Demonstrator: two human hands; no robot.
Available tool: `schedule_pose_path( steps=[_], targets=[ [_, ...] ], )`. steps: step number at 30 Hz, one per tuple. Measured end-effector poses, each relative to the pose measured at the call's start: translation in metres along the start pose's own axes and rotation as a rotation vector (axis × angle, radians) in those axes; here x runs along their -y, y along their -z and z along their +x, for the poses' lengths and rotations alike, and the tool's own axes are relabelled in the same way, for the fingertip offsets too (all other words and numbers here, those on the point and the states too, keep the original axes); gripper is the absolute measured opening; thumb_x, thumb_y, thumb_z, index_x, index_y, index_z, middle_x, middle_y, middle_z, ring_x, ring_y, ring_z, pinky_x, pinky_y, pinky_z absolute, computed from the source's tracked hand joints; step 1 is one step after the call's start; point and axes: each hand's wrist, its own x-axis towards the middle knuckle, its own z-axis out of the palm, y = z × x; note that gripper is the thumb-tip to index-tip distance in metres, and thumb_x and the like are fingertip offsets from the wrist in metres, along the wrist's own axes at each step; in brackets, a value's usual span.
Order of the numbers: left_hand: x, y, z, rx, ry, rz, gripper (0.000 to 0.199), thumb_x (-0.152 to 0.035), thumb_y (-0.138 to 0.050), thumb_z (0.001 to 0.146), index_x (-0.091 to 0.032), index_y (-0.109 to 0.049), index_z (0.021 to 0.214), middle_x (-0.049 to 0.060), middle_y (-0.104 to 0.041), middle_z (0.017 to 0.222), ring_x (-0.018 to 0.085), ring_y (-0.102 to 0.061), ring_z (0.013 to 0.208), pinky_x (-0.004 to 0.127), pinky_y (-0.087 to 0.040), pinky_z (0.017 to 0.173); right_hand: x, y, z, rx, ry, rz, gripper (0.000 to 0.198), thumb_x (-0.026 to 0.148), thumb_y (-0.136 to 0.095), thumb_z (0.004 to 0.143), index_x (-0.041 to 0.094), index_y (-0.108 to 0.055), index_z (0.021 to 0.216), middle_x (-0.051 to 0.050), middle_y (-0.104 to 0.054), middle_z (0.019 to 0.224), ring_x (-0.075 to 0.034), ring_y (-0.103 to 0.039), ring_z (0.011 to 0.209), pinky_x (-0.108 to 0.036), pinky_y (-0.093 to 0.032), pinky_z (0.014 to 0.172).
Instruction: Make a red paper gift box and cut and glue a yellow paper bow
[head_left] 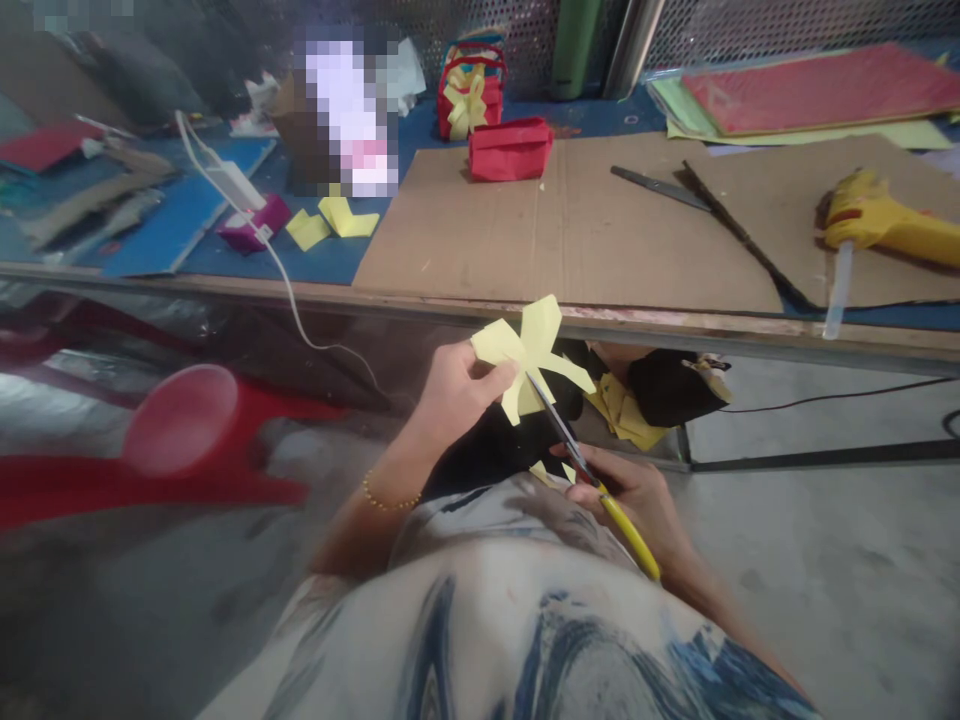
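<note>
Between the thumb and fingers of my left hand [469, 390] is a yellow paper cutout [538, 345] shaped like a flower or bow with several arms. My right hand [630, 495] grips yellow-handled scissors [628, 535], their blades pointing up and left. The blade tips meet the paper's lower middle, close to my left thumb. How far apart the blades stand is hard to make out. Small yellow scraps [551, 474] lie on my lap below the scissors.
On the bench stand a red paper box [511, 150] and a small red basket [470, 95] with a yellow bow. A cardboard sheet [450, 230] covers the bench's middle. A yellow glue gun [885, 220] lies right. A white cable [289, 290] hangs over the edge; a red stool [180, 420] stands left.
</note>
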Motion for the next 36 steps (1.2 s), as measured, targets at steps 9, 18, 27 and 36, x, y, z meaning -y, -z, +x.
schedule_pose_path(
  steps=[9,18,27,36],
  targets=[
    [0.002,-0.002,0.001,-0.146,-0.021,-0.001,0.016,-0.028,-0.075,0.075,-0.013,-0.075,0.079,0.004,-0.074,0.075,0.017,-0.067,0.070,0.026,-0.053,0.065,0.001,-0.001,-0.008,0.035,-0.014,0.076,0.054,0.063,-0.072,0.079,0.015,-0.082,0.103,0.001,-0.057,0.061,-0.014,-0.048,0.054,-0.025,-0.041,0.050],
    [0.007,-0.012,-0.002,-0.314,-0.061,-0.022,0.018,-0.032,-0.075,0.078,-0.014,-0.073,0.074,0.002,-0.071,0.068,0.014,-0.062,0.060,0.023,-0.048,0.057,0.005,-0.013,-0.005,0.047,-0.003,0.122,0.050,0.059,-0.070,0.082,0.015,-0.082,0.102,-0.001,-0.059,0.062,-0.016,-0.050,0.056,-0.025,-0.041,0.050],
    [0.014,-0.025,-0.003,-0.385,-0.016,-0.243,0.020,-0.029,-0.080,0.074,-0.015,-0.069,0.065,-0.002,-0.063,0.057,0.009,-0.054,0.051,0.020,-0.042,0.050,-0.003,-0.026,-0.002,0.046,-0.049,0.221,0.050,0.057,-0.068,0.085,0.015,-0.079,0.108,0.001,-0.054,0.062,-0.011,-0.041,0.049,-0.024,-0.036,0.045],
    [0.016,-0.033,-0.007,-0.365,0.010,-0.238,0.030,-0.032,-0.078,0.077,-0.015,-0.063,0.057,-0.002,-0.060,0.052,0.009,-0.053,0.049,0.021,-0.042,0.051,-0.018,-0.038,0.001,-0.010,-0.054,0.271,0.053,0.060,-0.068,0.086,0.015,-0.078,0.111,0.002,-0.049,0.064,-0.009,-0.036,0.048,-0.022,-0.028,0.038]
  ],
)
